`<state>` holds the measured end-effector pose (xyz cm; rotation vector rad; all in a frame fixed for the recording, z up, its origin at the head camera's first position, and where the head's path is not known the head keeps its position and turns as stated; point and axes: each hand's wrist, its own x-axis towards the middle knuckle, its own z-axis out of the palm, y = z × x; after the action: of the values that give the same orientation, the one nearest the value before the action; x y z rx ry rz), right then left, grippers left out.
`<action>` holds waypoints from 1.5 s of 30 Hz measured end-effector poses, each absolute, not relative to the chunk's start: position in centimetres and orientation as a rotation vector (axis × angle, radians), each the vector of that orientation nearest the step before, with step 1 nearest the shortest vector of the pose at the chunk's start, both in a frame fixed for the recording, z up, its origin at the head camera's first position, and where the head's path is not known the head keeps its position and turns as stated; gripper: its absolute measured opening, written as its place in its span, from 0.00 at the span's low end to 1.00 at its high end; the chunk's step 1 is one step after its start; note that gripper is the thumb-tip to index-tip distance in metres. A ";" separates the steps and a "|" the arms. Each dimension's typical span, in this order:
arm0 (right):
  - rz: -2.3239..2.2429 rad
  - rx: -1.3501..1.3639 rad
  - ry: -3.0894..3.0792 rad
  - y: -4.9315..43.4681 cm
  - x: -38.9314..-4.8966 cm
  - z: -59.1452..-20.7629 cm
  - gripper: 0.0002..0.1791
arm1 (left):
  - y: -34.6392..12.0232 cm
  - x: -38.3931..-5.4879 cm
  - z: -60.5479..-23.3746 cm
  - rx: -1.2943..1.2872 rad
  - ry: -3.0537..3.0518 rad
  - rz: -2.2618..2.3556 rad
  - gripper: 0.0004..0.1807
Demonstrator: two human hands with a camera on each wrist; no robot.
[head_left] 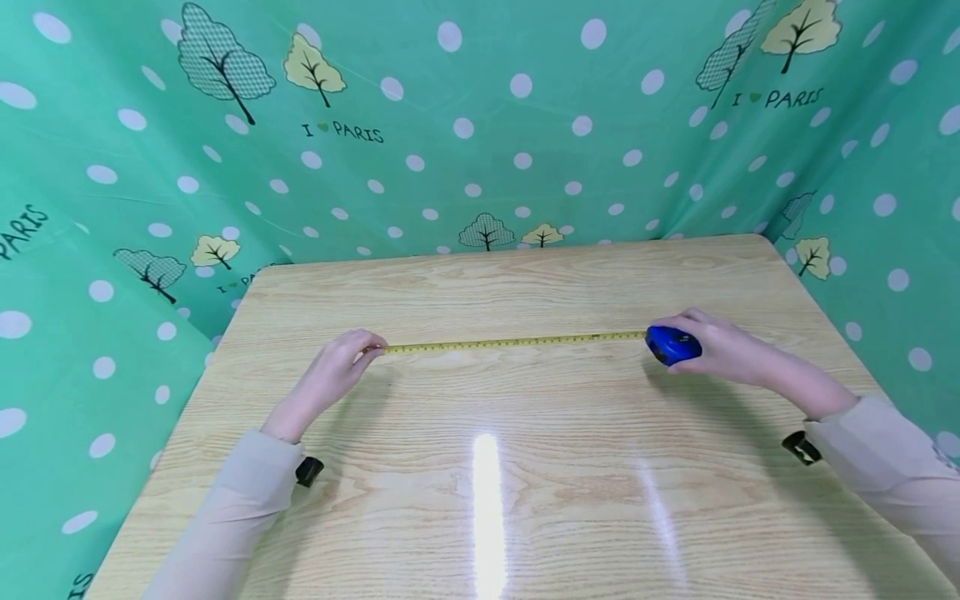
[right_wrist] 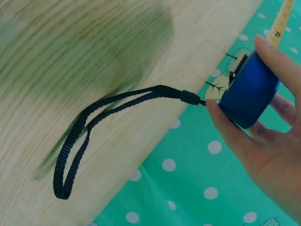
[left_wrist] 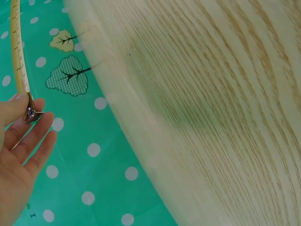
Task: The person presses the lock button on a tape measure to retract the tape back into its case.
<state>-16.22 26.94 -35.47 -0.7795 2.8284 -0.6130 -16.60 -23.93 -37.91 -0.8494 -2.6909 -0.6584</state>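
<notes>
A blue tape measure (head_left: 672, 344) sits in the grip of my right hand (head_left: 716, 348), above the right part of the table. From its case the yellow blade (head_left: 517, 342) runs out nearly straight to the left. My left hand (head_left: 341, 367) pinches the blade's free end between thumb and fingers. In the left wrist view, the metal end hook (left_wrist: 32, 113) shows at the fingertips, with low numbers on the blade beside it. A black wrist strap (right_wrist: 77, 136) hangs in a loop from the case in the right wrist view.
Under both hands lies a light wood-grain table (head_left: 570, 500), with bright light reflections on its front half. A green dotted cloth (head_left: 420, 192) with tree prints hangs behind it and along both sides. Dark wrist devices (head_left: 308, 471) show at the sleeves.
</notes>
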 end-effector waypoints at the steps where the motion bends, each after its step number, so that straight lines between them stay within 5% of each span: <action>1: -0.613 -0.785 2.828 26.8 -16.2 -35.5 0.33 | -23.8 -16.6 -37.9 -0.858 -2.688 -0.665 0.06; 45: -0.622 -0.831 2.790 24.6 -16.3 -35.7 0.34 | -20.4 -17.3 -37.8 -0.921 -2.772 -0.696 0.04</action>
<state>-16.34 24.60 -35.71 -0.8310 2.7902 -0.6222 -17.28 -20.45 -37.79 -0.9210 -2.7715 -0.6958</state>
